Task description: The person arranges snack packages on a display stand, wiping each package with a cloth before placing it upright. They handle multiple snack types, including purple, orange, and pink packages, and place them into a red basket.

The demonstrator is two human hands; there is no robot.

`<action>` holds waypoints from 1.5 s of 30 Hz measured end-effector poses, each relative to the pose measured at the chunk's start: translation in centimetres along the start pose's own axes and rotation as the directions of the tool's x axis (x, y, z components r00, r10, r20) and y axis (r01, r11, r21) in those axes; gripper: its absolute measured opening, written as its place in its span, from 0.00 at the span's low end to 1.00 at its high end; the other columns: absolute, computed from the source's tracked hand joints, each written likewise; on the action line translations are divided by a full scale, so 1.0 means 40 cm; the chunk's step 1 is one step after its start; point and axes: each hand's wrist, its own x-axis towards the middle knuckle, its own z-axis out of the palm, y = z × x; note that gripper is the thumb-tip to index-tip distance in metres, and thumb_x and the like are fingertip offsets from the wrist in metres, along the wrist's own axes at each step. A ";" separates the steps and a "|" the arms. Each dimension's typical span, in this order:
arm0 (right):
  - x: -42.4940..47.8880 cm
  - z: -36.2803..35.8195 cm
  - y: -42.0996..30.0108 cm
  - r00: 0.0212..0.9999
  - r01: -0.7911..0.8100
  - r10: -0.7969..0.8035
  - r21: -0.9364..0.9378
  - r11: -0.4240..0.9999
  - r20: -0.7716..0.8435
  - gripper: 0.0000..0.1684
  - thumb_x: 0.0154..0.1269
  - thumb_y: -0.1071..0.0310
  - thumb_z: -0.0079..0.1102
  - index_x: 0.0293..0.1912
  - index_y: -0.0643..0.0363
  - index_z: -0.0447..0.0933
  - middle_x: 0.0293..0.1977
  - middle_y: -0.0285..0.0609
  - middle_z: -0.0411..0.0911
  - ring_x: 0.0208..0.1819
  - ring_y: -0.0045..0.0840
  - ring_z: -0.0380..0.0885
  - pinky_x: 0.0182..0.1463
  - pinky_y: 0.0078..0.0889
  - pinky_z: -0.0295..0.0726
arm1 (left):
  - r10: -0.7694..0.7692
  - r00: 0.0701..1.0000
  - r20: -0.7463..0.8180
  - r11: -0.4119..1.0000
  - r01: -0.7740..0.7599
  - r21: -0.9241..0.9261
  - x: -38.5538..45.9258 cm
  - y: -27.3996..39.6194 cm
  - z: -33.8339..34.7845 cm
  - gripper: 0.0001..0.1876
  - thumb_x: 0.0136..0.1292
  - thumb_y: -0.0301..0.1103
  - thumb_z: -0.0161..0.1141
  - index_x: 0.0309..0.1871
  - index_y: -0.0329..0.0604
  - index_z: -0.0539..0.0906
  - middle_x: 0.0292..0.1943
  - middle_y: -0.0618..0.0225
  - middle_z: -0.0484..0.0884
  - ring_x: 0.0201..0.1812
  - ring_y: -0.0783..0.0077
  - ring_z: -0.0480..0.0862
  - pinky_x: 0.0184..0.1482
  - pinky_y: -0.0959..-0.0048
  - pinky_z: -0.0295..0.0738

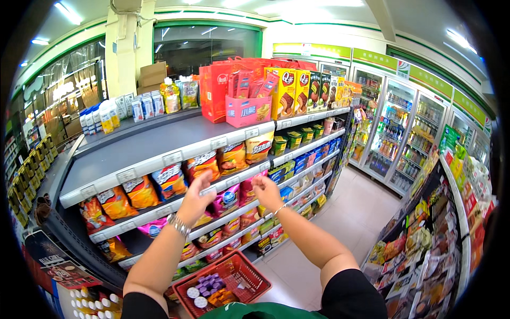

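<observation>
My left hand (198,201), with a metal watch on its wrist, is raised before the snack shelf (159,163). Its fingers are apart and nothing is in them. Behind it are an orange-red snack bag (203,164) and, one tier down, a pink snack bag (227,199). My right hand (267,194), wearing a thin bracelet, has its fingers curled in front of another pink bag (248,192); whether it touches that bag I cannot tell. Below both forearms, a red plastic basket (255,275) holds purple packs (211,284), an orange packet (222,298) and several white-lidded containers (200,302).
Gift bags (213,93), a pink carton of snacks (247,111) and yellow boxes (285,89) stand on the top tier. A tiled aisle (350,195) runs to glass-door fridges (394,123). Another stocked shelf (454,191) borders the right. White-capped bottles (95,305) stand at lower left.
</observation>
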 end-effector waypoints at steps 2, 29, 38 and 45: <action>0.095 -0.069 -0.038 0.999 0.018 -0.018 0.009 1.000 -0.037 0.17 0.59 0.76 0.58 0.49 0.65 0.74 0.43 0.42 0.80 0.41 0.21 0.79 0.46 0.25 0.78 | 0.060 0.987 -0.151 0.992 -0.043 0.116 0.146 -0.009 0.062 0.29 0.59 0.24 0.59 0.65 0.37 0.66 0.62 0.59 0.71 0.58 0.68 0.72 0.62 0.70 0.66; 0.743 -0.185 0.044 0.979 0.156 -0.191 0.352 0.923 0.068 0.24 0.51 0.80 0.58 0.51 0.63 0.71 0.44 0.41 0.79 0.46 0.25 0.77 0.52 0.26 0.74 | 0.219 0.934 -0.284 0.945 -0.131 0.298 0.753 -0.182 0.126 0.41 0.49 0.25 0.59 0.69 0.28 0.56 0.57 0.45 0.74 0.56 0.60 0.77 0.56 0.70 0.71; 0.625 -0.186 -0.117 0.844 0.493 -0.495 -0.068 0.868 -0.204 0.30 0.55 0.75 0.60 0.59 0.64 0.67 0.50 0.51 0.69 0.52 0.41 0.70 0.56 0.36 0.70 | 0.315 0.881 -0.354 0.944 -0.330 0.017 0.570 -0.004 0.144 0.43 0.52 0.17 0.54 0.73 0.33 0.48 0.66 0.52 0.65 0.64 0.68 0.70 0.63 0.72 0.66; 0.298 -0.123 -0.237 0.918 0.396 -0.388 0.172 0.902 -0.079 0.31 0.56 0.75 0.58 0.61 0.62 0.67 0.49 0.50 0.67 0.52 0.38 0.69 0.56 0.35 0.68 | 0.175 0.896 -0.407 0.985 -0.165 0.059 0.198 0.068 0.127 0.39 0.58 0.15 0.51 0.73 0.35 0.50 0.67 0.53 0.64 0.68 0.67 0.65 0.62 0.72 0.69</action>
